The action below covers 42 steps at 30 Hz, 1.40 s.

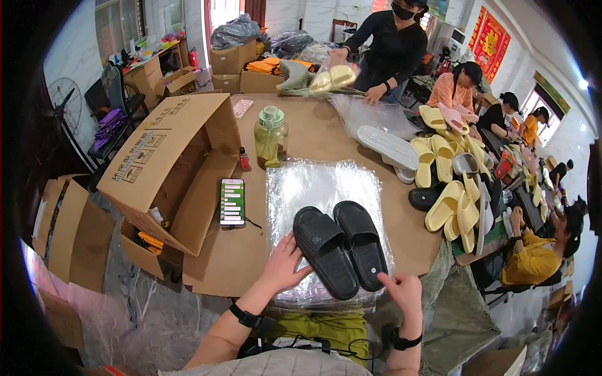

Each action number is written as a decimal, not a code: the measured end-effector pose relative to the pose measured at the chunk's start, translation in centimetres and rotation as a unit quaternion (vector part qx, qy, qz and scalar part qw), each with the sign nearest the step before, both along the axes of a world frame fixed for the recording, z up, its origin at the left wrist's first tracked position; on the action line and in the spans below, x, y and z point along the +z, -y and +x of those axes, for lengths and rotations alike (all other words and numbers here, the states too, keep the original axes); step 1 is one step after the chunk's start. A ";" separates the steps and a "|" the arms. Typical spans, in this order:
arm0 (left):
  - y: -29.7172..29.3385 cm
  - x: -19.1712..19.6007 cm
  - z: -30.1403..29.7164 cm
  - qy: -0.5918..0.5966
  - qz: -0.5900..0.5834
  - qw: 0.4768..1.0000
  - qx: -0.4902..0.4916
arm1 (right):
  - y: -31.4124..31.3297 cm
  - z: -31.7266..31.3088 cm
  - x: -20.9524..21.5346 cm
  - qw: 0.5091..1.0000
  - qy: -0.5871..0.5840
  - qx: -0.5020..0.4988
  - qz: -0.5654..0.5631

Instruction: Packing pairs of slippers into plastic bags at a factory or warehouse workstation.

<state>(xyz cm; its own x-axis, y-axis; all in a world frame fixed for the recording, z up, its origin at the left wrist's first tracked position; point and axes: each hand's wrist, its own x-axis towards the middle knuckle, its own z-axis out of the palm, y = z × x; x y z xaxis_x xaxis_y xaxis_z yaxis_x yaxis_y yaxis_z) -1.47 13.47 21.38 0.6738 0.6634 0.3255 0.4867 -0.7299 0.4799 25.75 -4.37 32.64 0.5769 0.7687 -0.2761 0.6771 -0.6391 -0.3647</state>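
A pair of black slide slippers lies side by side, the left slipper (326, 254) and the right slipper (359, 235), on a stack of clear plastic bags (282, 194). My left hand (285, 266) rests palm down beside the left slipper, fingers spread and fingertips near its edge. Close to the right slipper's heel is my right hand (403, 293), one digit stretched toward it and the other fingers curled. Whatever those curled fingers may hold is hidden. A small round white sticker (374, 271) shows on the right slipper's heel.
To the left stand an open cardboard box (150, 150), a phone (232, 202), a small red bottle (244, 158) and a green-lidded drink bottle (271, 135). Yellow slippers (446, 203) pile up at right, beside white slippers (389, 147). Across the table a person (389, 47) handles bagged slippers.
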 end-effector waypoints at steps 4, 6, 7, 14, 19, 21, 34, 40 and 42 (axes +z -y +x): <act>-0.2 -0.6 -0.3 -0.001 0.010 1.000 -0.014 | -4.4 -2.4 -1.2 0.956 0.019 0.159 0.245; -0.1 -0.1 -0.2 -0.010 -0.002 1.000 -0.007 | -6.7 -3.4 -3.2 0.942 0.073 0.246 0.218; -0.2 -0.2 -0.1 -0.016 0.013 1.000 -0.004 | -7.9 -4.0 -4.4 0.944 0.092 0.235 0.212; 0.0 -0.6 -0.2 -0.052 0.007 0.999 -0.001 | -13.1 -3.7 -9.4 0.966 0.123 0.125 0.191; 0.3 -0.6 -0.3 -0.025 -0.011 1.000 -0.005 | -10.8 0.2 -10.3 0.968 0.153 0.056 0.189; 0.2 -1.0 -0.5 -0.021 -0.010 1.000 -0.010 | -9.2 2.3 -10.5 0.971 0.155 -0.004 0.184; -1.6 1.3 0.6 -0.171 -0.040 0.980 -0.090 | 8.9 7.4 -8.9 0.891 -0.087 -0.225 0.384; -1.2 3.3 2.3 -0.159 0.043 0.984 -0.072 | 11.8 5.9 -8.8 0.825 -0.185 -0.202 0.493; -0.7 3.8 2.9 -0.133 0.087 0.979 -0.126 | 12.5 5.1 -7.9 0.849 -0.147 -0.177 0.476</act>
